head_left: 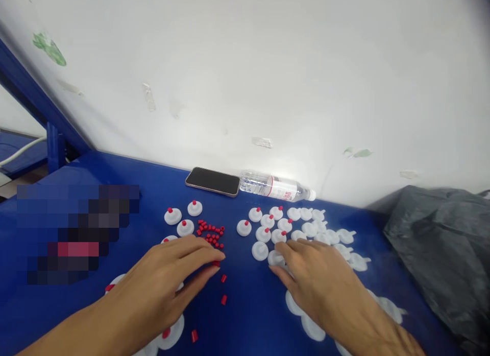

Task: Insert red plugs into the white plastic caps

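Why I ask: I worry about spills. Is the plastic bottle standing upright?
No, the plastic bottle lies on its side along the wall, beside the smartphone.

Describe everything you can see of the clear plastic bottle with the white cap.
The clear, ridged plastic bottle lies on its side on the blue table, along the white wall. Its white cap is on, pointing right; its white label has red print. Its base is right beside the black-screened phone; whether they touch is unclear, as are its contents.
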`<action>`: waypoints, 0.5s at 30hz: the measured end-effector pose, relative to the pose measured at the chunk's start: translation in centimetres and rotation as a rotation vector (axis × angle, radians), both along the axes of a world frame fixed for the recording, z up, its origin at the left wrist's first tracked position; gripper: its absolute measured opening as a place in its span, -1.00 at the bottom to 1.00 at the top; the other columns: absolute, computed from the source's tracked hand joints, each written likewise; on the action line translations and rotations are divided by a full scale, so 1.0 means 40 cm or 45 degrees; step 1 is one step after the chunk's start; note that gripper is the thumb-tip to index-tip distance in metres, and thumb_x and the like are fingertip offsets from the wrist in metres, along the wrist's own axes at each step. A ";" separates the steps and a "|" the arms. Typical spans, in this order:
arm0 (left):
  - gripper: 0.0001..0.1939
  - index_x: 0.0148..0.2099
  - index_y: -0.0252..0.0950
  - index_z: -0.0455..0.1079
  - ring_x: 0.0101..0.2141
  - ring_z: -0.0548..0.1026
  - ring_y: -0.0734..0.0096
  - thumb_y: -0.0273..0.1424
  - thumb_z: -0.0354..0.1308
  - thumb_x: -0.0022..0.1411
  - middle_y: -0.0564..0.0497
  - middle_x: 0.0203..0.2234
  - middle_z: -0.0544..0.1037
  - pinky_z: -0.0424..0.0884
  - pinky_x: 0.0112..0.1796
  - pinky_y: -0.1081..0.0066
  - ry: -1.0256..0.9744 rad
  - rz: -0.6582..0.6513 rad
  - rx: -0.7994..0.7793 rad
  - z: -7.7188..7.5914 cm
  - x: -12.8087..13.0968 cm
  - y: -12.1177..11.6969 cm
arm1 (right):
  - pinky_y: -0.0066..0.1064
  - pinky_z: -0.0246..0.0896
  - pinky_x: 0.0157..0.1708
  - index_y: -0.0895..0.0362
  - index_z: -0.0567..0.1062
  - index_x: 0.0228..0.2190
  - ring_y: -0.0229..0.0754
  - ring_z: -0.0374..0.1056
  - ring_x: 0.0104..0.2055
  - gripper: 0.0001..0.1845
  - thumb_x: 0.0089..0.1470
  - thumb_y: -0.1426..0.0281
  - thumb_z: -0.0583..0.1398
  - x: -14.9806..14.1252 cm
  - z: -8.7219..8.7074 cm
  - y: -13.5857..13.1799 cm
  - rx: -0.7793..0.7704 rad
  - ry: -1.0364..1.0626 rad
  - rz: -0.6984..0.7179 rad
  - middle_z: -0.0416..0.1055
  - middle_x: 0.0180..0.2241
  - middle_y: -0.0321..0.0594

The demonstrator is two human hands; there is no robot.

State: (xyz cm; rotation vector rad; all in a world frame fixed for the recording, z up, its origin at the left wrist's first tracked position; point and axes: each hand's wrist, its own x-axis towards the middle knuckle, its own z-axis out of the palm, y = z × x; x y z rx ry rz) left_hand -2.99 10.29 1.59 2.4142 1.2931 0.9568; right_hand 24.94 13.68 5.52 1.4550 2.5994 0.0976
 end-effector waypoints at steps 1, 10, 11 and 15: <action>-0.77 0.08 0.00 0.52 -0.19 0.72 0.37 -0.37 0.07 0.55 0.12 -0.13 0.73 0.67 -0.13 0.42 -0.050 -0.011 -0.014 0.002 -0.001 0.003 | -0.25 0.43 -0.38 0.08 0.60 -0.29 0.00 0.65 -0.31 -0.92 0.25 0.41 0.27 0.006 -0.001 -0.002 0.020 0.020 -0.002 0.69 -0.36 -0.18; -0.80 0.08 0.03 0.52 -0.22 0.70 0.54 -0.33 0.09 0.58 0.19 -0.16 0.71 0.60 -0.14 0.62 -0.226 -0.012 -0.034 -0.001 0.007 0.013 | -0.34 0.65 -0.21 -0.03 0.53 0.02 -0.11 0.67 -0.26 -0.73 0.30 0.35 0.21 0.014 -0.004 -0.031 0.233 0.697 0.202 0.71 -0.20 -0.30; -0.80 0.09 0.03 0.51 -0.22 0.71 0.53 -0.32 0.09 0.58 0.18 -0.15 0.71 0.61 -0.14 0.61 -0.232 -0.016 -0.016 -0.001 0.008 0.013 | -0.35 0.66 -0.12 -0.01 0.53 0.05 -0.12 0.68 -0.18 -0.72 0.33 0.33 0.20 0.006 -0.006 -0.035 0.246 0.716 0.251 0.70 -0.14 -0.28; -0.76 0.14 0.04 0.49 -0.23 0.71 0.51 -0.35 0.07 0.59 0.14 -0.13 0.69 0.65 -0.18 0.59 -0.209 -0.084 -0.008 0.007 0.005 0.011 | -0.38 0.62 0.04 0.03 0.53 0.14 -0.15 0.66 -0.01 -0.64 0.39 0.26 0.17 -0.026 -0.021 -0.048 0.274 0.727 0.288 0.68 0.00 -0.22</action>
